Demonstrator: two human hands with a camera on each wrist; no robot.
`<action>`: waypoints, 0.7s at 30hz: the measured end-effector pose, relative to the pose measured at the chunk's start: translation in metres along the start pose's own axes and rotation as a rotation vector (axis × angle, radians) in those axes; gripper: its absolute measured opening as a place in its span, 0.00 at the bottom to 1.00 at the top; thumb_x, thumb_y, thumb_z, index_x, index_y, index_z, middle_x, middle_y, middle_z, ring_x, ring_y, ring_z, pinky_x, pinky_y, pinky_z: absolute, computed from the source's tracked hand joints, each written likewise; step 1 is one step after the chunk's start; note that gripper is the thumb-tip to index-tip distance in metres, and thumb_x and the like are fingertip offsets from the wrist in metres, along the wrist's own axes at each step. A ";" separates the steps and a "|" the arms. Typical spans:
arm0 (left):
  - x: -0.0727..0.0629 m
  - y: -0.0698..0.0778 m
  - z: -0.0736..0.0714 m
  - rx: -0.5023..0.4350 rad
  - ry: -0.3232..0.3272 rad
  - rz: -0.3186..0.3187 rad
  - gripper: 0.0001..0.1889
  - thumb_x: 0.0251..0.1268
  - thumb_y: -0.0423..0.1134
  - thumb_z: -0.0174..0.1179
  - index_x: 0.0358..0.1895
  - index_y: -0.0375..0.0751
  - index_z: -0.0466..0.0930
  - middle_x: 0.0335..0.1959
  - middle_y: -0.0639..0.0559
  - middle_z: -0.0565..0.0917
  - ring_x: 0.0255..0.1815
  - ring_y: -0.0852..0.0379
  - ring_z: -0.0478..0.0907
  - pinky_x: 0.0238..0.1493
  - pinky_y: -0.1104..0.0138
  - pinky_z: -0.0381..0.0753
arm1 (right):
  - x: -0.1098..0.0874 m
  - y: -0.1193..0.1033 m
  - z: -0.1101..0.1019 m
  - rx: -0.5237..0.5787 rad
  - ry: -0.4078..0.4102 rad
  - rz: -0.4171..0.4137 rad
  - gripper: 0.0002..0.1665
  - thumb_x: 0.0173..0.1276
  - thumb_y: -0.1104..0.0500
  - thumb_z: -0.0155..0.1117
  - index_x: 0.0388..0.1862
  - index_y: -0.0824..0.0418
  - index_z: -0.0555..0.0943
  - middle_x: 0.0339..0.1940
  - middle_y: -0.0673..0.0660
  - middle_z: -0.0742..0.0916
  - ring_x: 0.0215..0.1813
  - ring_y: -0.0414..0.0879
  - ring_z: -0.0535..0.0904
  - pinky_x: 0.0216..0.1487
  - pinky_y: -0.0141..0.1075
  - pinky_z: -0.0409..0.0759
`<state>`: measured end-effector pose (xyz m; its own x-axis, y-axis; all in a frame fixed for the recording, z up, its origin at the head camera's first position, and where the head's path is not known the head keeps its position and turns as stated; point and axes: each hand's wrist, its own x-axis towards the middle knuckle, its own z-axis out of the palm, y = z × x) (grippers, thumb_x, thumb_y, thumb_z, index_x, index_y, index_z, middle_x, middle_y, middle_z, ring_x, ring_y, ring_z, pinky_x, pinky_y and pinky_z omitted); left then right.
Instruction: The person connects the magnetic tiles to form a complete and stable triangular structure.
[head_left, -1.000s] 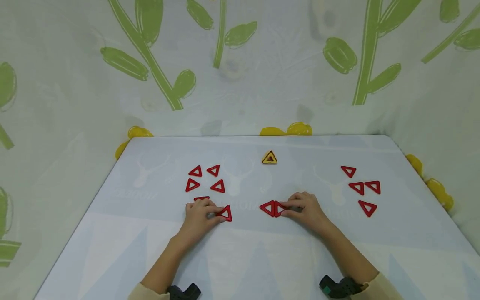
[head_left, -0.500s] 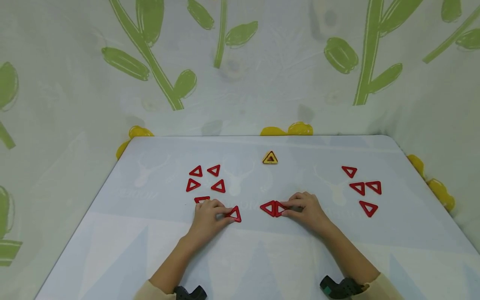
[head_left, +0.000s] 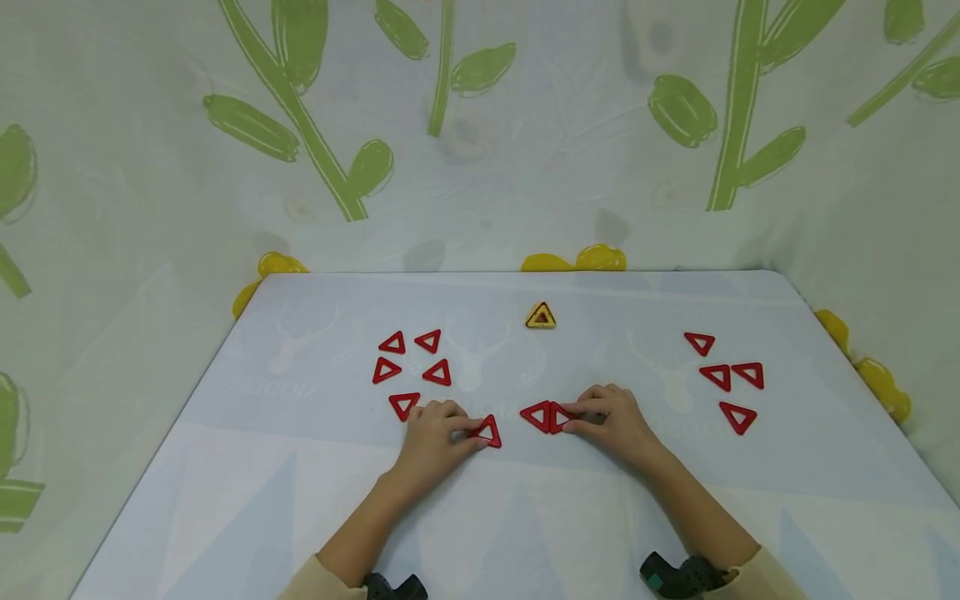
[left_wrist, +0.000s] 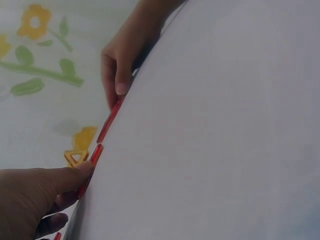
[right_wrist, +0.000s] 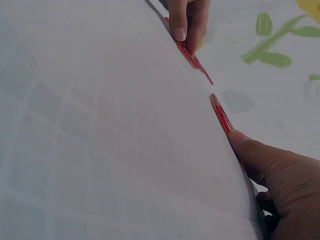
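In the head view my left hand pinches a hollow red triangle tile between thumb and fingers, low at the tabletop. To its right, two more red triangle tiles lie edge to edge. My right hand pinches the right tile of this pair, and the left tile points toward my left hand. A short gap separates the left hand's tile from the pair. In the left wrist view the held tile appears edge-on. The right wrist view shows the pair edge-on too, partly covered by fingers.
Several loose red triangle tiles lie at the left of the white patterned table. Another several lie at the right. A yellow triangle piece sits near the back edge. A leaf-patterned wall covering rises behind.
My left hand has slid right with its red triangle tile, closer to the pair, uncovering another red tile behind it. My right hand has stayed in place.
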<state>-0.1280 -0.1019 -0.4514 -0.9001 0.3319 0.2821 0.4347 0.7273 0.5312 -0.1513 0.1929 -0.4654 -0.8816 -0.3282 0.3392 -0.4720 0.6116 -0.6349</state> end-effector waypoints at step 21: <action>0.006 0.023 0.025 0.110 0.134 0.085 0.13 0.44 0.47 0.74 0.36 0.49 0.89 0.29 0.59 0.78 0.32 0.59 0.74 0.40 0.61 0.65 | 0.000 0.000 0.002 -0.014 0.015 0.011 0.15 0.47 0.61 0.77 0.37 0.57 0.89 0.30 0.45 0.83 0.34 0.39 0.72 0.38 0.38 0.64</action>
<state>-0.1244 -0.0681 -0.4573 -0.8453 0.3176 0.4297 0.4966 0.7637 0.4124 -0.1512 0.1916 -0.4663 -0.8864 -0.3107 0.3431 -0.4625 0.6248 -0.6290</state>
